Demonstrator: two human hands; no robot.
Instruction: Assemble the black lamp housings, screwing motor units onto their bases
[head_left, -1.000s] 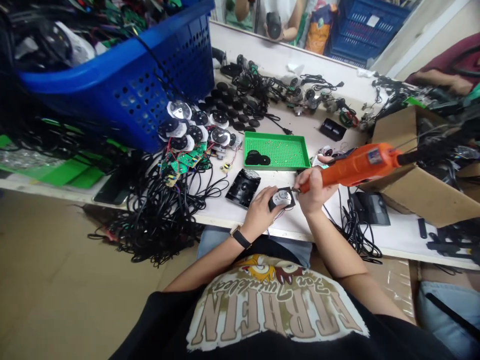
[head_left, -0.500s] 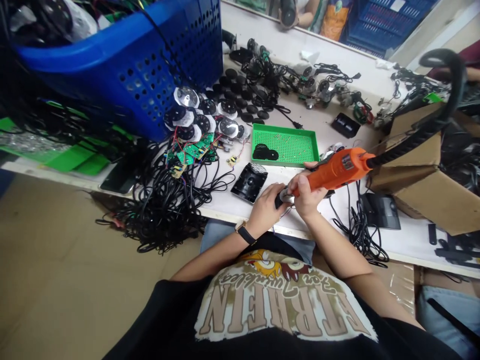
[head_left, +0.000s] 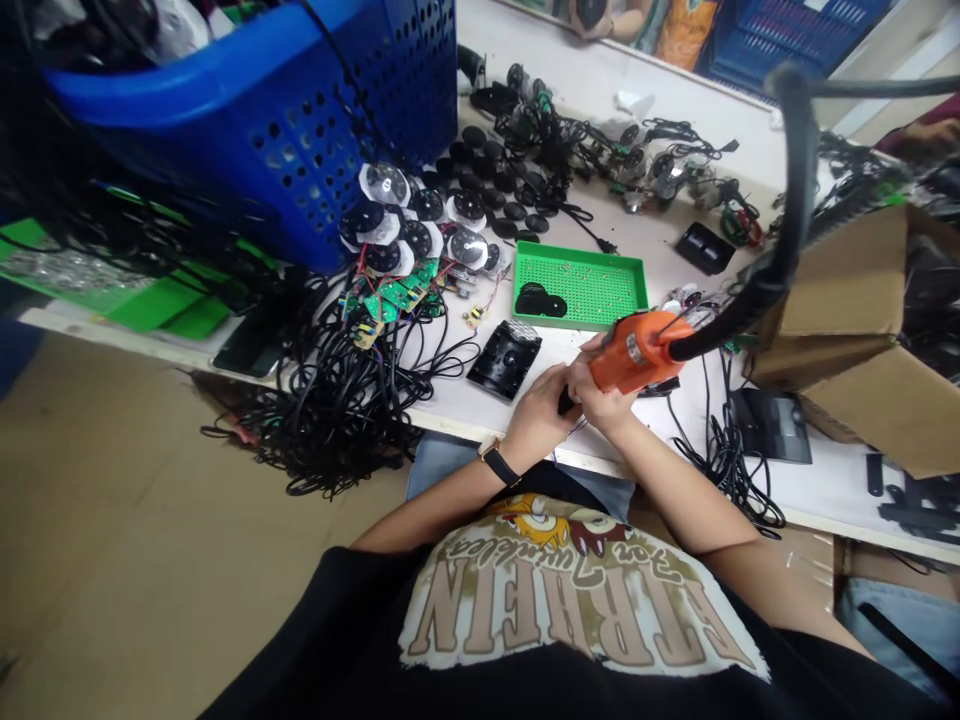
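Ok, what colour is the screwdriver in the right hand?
The screwdriver is orange; the head view shows it best.

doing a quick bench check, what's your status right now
Left hand holding small black part, mostly hidden. Right hand on orange electric screwdriver. Its black cord rises past the cardboard box.

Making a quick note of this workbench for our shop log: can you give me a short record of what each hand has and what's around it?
left hand: holds a small black part, mostly hidden by the fingers
right hand: grips an orange electric screwdriver with a black cord
nearby: black plastic cover, green perforated tray
rest: blue perforated plastic basket, tangled black cables, green circuit boards, cardboard box
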